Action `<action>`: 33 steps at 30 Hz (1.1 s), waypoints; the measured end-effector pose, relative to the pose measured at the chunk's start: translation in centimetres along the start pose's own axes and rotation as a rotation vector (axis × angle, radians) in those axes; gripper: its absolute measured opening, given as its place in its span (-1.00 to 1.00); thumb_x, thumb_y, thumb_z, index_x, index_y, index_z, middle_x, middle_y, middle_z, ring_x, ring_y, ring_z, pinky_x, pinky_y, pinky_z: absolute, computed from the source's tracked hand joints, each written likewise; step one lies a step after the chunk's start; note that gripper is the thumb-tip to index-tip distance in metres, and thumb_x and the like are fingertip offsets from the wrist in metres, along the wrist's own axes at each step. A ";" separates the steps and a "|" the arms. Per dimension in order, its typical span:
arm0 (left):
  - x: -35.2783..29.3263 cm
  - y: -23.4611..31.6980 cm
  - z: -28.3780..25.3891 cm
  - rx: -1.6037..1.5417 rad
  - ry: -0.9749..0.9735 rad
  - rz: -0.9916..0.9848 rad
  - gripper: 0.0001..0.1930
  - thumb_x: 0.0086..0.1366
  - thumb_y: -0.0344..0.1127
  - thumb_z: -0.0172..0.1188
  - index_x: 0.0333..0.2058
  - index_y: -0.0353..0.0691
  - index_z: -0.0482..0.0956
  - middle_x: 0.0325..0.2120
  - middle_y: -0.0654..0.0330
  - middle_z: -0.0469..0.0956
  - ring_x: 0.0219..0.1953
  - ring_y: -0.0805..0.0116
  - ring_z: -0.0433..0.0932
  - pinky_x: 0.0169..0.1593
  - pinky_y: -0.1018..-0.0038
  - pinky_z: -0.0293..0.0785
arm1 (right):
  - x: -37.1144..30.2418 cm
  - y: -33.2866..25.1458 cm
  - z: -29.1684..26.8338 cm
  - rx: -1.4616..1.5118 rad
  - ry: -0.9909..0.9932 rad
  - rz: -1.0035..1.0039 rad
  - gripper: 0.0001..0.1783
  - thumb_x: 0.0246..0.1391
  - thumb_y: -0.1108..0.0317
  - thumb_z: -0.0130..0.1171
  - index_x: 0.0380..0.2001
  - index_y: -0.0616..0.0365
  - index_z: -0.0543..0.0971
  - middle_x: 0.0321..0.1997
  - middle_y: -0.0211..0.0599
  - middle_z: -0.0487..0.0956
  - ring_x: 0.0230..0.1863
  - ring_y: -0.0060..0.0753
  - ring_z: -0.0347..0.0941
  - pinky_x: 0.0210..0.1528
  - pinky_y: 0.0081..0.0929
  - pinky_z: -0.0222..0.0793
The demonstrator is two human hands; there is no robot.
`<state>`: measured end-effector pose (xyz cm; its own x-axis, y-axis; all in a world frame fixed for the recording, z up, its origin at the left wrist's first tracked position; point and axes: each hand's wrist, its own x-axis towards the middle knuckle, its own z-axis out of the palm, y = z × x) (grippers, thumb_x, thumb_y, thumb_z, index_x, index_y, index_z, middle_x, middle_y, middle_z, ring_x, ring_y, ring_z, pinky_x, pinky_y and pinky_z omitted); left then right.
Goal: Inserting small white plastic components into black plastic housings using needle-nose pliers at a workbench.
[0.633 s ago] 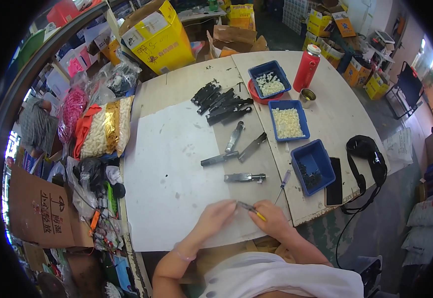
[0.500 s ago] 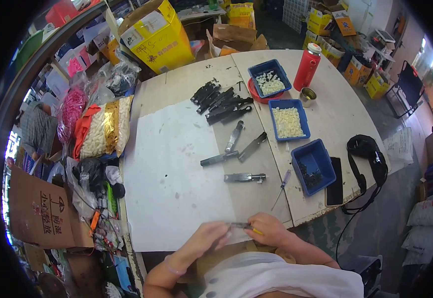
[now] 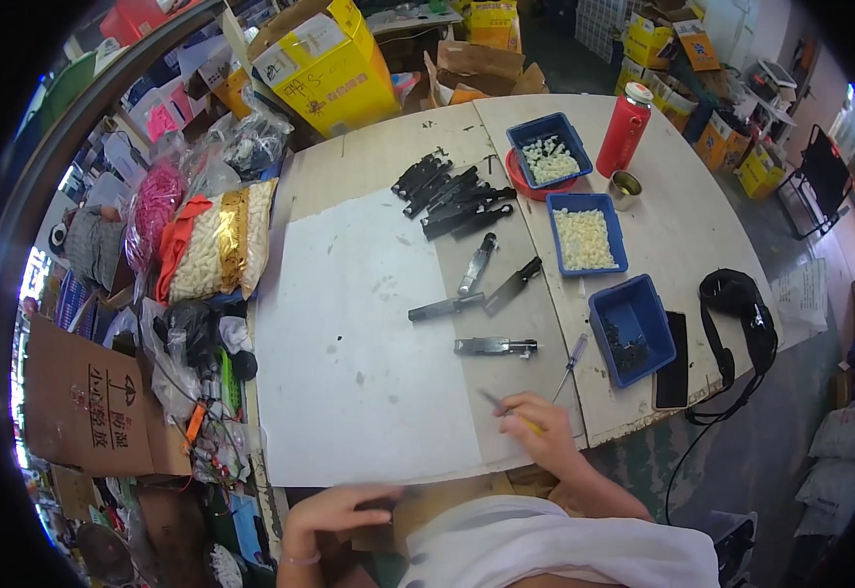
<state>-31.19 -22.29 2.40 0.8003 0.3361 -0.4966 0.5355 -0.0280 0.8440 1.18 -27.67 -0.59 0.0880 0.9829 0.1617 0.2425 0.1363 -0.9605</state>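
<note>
Head view: the right hand [image 3: 537, 433] is raised near the front of the surface [image 3: 702, 225], its fingers pinching a yellow-handled tool [image 3: 493, 401] whose grey tip points up and to the left. The left hand [image 3: 341, 508] is at the front edge, near the torso and well apart from the right; its fingers are stretched out with the thumb held away from them (motion blurs the fingertips a little). Just beyond the right hand lies a single black part [image 3: 496, 347] with a shiny face, roughly crosswise, and a screwdriver [image 3: 574, 361] with a pale handle rests slantwise just beside that hand. Farther back, three loose black parts [image 3: 446, 307] lie at differing angles, and behind them is a heap of similar pieces [image 3: 452, 196]. A white sheet [image 3: 349, 343] covers much of the left side. Along the right, an upper blue tray [image 3: 538, 125] of cream bits rests over a red dish [image 3: 519, 179], a middle blue tray [image 3: 584, 203] holds more, and a nearer blue tray [image 3: 633, 302] contains small dark pieces, near a red bottle [image 3: 623, 137] and a metal cup [image 3: 625, 186].
</note>
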 end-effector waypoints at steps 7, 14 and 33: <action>15.9 7.7 -0.9 0.361 0.582 0.543 -0.68 0.19 -0.29 0.09 -0.09 -0.29 0.45 -0.11 0.02 0.43 -0.03 0.10 0.40 0.03 0.33 0.29 | -0.9 -1.1 -1.7 0.101 0.223 0.035 -0.70 0.09 0.32 0.00 -0.61 0.30 0.50 -0.36 -0.22 0.52 -0.31 -0.40 0.42 -0.24 -0.53 0.30; 25.4 8.1 -1.7 0.859 0.555 0.437 -0.72 0.12 -0.27 0.11 -0.21 -0.27 0.46 -0.23 0.03 0.47 -0.13 0.03 0.41 -0.04 0.24 0.31 | -2.2 -0.3 -2.7 0.078 0.382 0.099 -0.75 0.07 0.35 0.02 -0.55 0.33 0.50 -0.37 -0.21 0.50 -0.29 -0.40 0.41 -0.21 -0.53 0.29; 18.8 7.1 0.4 0.733 1.124 0.562 -0.74 0.08 -0.33 0.18 -0.22 -0.19 0.48 -0.57 0.19 0.41 -0.54 0.25 0.40 -0.50 0.40 0.33 | 1.8 0.1 -0.3 -0.394 0.242 0.109 -0.78 0.01 0.30 0.11 -0.38 0.26 0.54 -0.22 -0.18 0.50 -0.28 -0.10 0.46 -0.23 -0.36 0.37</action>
<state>-12.25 -16.60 -1.06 0.5018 0.6543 0.5658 0.5190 -0.7510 0.4082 1.61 -25.88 -0.33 0.3447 0.9254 0.1576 0.5633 -0.0695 -0.8233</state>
